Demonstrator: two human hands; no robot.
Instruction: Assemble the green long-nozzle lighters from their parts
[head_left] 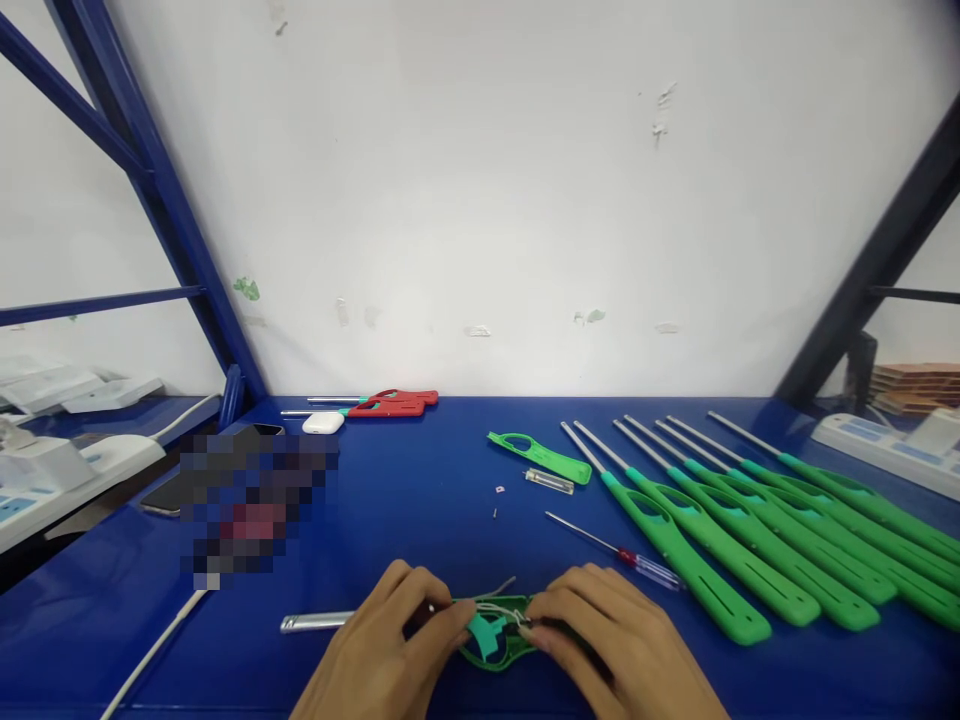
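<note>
A green utility lighter (516,658) lies opened up in front of me, its metal tube (315,621) pointing left. Inside the shell show a teal trigger (489,636) and thin pale wires (504,607). My left hand (394,640) is closed on the lighter near the neck, thumb by the trigger. On the handle side my right hand (619,635) is closed too, its fingertips pinched together where the wires end; the exact part between them is hidden. Beyond the hands are a loose green shell half (551,461), a clear fuel tank (549,481) and a screwdriver (649,568).
Several assembled green lighters (686,560) lie fanned out on the right. Two red lighters (390,405) and a white earbud case (323,423) sit at the back left. A tiny screw (495,514) lies mid-table. White power strips (892,447) stand at both sides; a white cable (154,655) runs front left.
</note>
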